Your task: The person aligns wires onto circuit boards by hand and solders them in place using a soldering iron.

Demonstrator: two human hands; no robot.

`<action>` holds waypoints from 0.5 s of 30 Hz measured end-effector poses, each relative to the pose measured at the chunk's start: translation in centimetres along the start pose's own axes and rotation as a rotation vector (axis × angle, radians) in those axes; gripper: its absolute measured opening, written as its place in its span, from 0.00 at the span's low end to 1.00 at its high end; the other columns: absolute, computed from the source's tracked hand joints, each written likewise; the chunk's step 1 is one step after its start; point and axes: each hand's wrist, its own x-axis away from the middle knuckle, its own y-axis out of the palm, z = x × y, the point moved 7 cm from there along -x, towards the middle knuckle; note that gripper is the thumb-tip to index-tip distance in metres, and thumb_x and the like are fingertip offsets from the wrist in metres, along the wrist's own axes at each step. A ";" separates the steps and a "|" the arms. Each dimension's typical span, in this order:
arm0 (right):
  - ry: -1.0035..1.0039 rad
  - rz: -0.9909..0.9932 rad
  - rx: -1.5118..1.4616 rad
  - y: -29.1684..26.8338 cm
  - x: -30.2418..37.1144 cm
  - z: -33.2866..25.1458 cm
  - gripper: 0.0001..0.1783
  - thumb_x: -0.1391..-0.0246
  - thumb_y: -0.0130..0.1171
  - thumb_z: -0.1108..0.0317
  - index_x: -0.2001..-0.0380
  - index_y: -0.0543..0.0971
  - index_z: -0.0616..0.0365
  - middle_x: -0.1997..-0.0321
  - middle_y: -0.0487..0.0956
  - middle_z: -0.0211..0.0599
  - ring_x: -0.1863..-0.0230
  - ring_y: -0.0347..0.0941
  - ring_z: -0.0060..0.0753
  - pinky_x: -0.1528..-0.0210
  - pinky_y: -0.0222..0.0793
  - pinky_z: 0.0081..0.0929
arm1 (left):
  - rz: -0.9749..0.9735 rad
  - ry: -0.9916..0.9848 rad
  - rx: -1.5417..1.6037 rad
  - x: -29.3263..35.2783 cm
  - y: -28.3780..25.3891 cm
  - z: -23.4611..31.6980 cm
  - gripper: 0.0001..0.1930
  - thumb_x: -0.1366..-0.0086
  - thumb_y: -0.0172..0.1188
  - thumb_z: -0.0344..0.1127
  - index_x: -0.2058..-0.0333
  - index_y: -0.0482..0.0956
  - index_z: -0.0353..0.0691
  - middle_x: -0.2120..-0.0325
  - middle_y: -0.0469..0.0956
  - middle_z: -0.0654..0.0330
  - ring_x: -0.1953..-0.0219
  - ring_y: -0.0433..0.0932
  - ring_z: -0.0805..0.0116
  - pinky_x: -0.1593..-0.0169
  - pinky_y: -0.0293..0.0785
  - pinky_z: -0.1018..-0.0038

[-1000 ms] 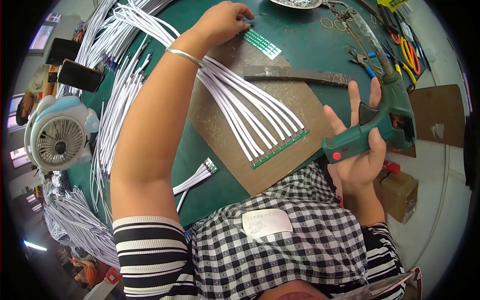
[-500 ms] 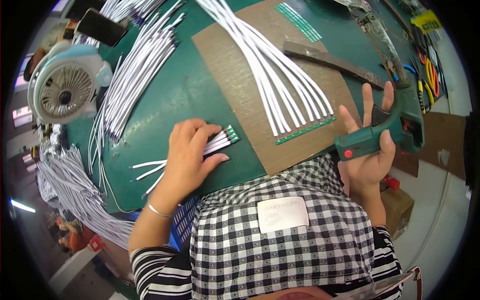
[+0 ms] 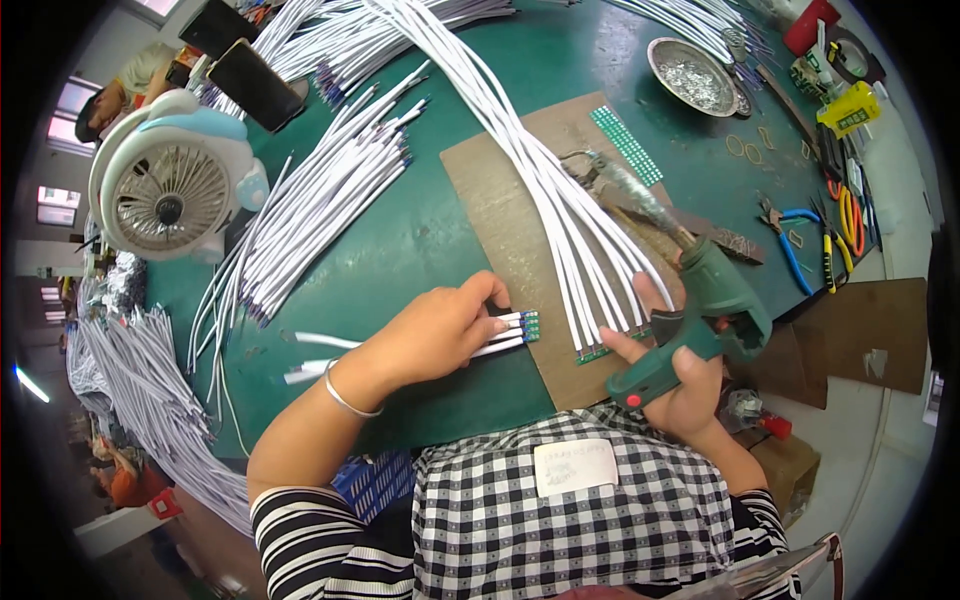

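Note:
My left hand (image 3: 440,325) pinches a few short white cables (image 3: 505,347), whose ends sit on a small green circuit board (image 3: 532,325) at the brown sheet's left edge. In my right hand (image 3: 690,390) is a green soldering gun (image 3: 715,290), its metal nozzle pointing away to the upper left. Some fingers of that hand stretch past the handle to the ends of a long white cable bundle (image 3: 545,175). Those ends fan out along a green circuit strip (image 3: 592,354), partly hidden by the fingers, on the brown sheet (image 3: 490,190).
Cut white cables (image 3: 320,215) lie in a pile at left, near a small fan (image 3: 165,200) and a phone (image 3: 255,85). At the far right are a metal bowl (image 3: 692,78) and pliers (image 3: 795,250). A dark metal bar (image 3: 730,240) and green circuit panel (image 3: 628,145) rest behind the gun.
My left hand has carried the short cables rightward to the brown sheet. The soldering gun has swung left over it, and my right fingers now reach the long cables. The view has shifted.

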 end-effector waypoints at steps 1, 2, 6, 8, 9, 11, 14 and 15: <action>0.034 -0.019 -0.014 0.2 -0.1 0.2 0.38 0.51 0.50 0.71 0.37 0.50 0.49 0.34 0.52 0.38 0.30 0.44 0.43 0.42 0.60 0.61 | -0.011 -0.011 -0.020 -0.4 0.2 0.0 0.10 0.38 0.52 0.33 0.59 0.66 0.38 0.81 0.75 0.53 0.83 0.74 0.57 0.74 0.70 0.67; 0.030 -0.013 -0.048 0.4 -0.1 0.3 0.38 0.52 0.49 0.73 0.37 0.50 0.50 0.33 0.52 0.40 0.30 0.44 0.42 0.40 0.59 0.58 | 0.052 0.027 -0.112 -0.4 0.1 0.3 0.09 0.38 0.52 0.33 0.61 0.67 0.38 0.81 0.75 0.52 0.82 0.74 0.55 0.74 0.70 0.66; 0.144 -0.134 -0.019 2.2 -1.1 1.7 0.38 0.51 0.50 0.73 0.37 0.50 0.47 0.33 0.50 0.35 0.29 0.39 0.42 0.39 0.56 0.63 | 0.344 0.124 -0.314 1.1 0.5 1.3 0.06 0.41 0.55 0.30 0.65 0.69 0.38 0.77 0.75 0.52 0.75 0.75 0.50 0.71 0.69 0.62; 0.240 -0.162 0.010 2.9 -1.6 2.9 0.38 0.51 0.50 0.73 0.36 0.50 0.46 0.32 0.49 0.34 0.29 0.37 0.41 0.38 0.53 0.63 | 0.542 0.133 -0.427 2.1 0.6 1.7 0.06 0.45 0.59 0.29 0.69 0.71 0.38 0.74 0.72 0.54 0.70 0.73 0.53 0.69 0.69 0.63; 0.297 -0.135 0.007 2.9 -1.7 3.6 0.38 0.51 0.49 0.73 0.36 0.50 0.47 0.32 0.48 0.34 0.28 0.36 0.40 0.37 0.51 0.62 | 0.543 0.125 -0.426 2.0 1.0 1.6 0.06 0.45 0.59 0.29 0.69 0.71 0.38 0.74 0.72 0.54 0.70 0.73 0.53 0.69 0.69 0.63; 0.243 -0.185 0.022 3.7 -2.3 4.0 0.38 0.51 0.49 0.73 0.36 0.50 0.48 0.32 0.48 0.35 0.28 0.35 0.38 0.35 0.49 0.60 | 0.675 0.125 -0.407 2.4 0.8 1.6 0.05 0.45 0.59 0.31 0.69 0.73 0.41 0.76 0.69 0.59 0.72 0.71 0.58 0.71 0.69 0.64; 0.414 -0.125 0.111 3.1 -1.9 5.4 0.39 0.51 0.50 0.74 0.36 0.49 0.52 0.32 0.47 0.38 0.28 0.36 0.36 0.35 0.49 0.58 | 0.740 0.238 -0.486 2.8 0.6 2.1 0.07 0.47 0.60 0.28 0.68 0.75 0.40 0.76 0.68 0.59 0.73 0.71 0.59 0.71 0.69 0.65; 0.426 -0.102 0.174 2.8 -1.7 5.6 0.39 0.51 0.50 0.73 0.36 0.48 0.54 0.32 0.48 0.38 0.29 0.38 0.39 0.35 0.49 0.57 | 0.752 0.246 -0.495 2.9 0.5 2.0 0.07 0.47 0.60 0.28 0.68 0.75 0.40 0.76 0.68 0.59 0.73 0.71 0.59 0.71 0.69 0.65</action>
